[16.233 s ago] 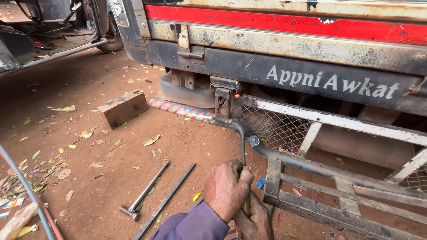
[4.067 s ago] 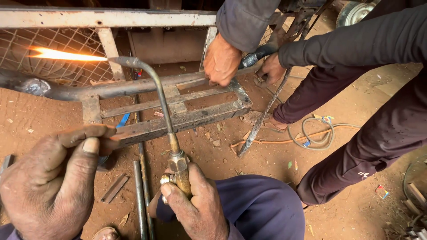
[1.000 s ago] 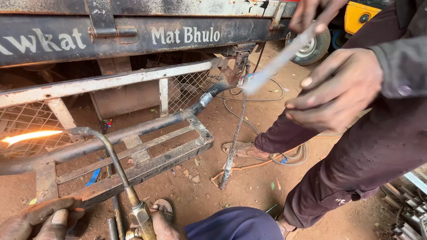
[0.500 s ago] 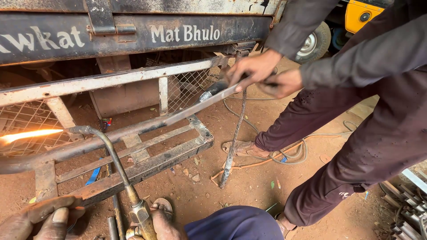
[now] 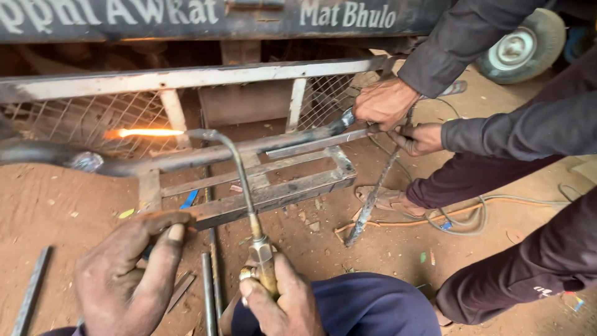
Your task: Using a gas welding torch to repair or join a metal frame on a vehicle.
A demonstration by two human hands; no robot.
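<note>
Now your right hand, at the bottom centre, is clenched around the brass grip of the gas torch, whose bent neck rises up-left so its flame licks the long pipe. Your left hand, lower left, hovers half-curled and empty beside the steel frame. Another person's hands steady the pipe's far end at upper right.
</note>
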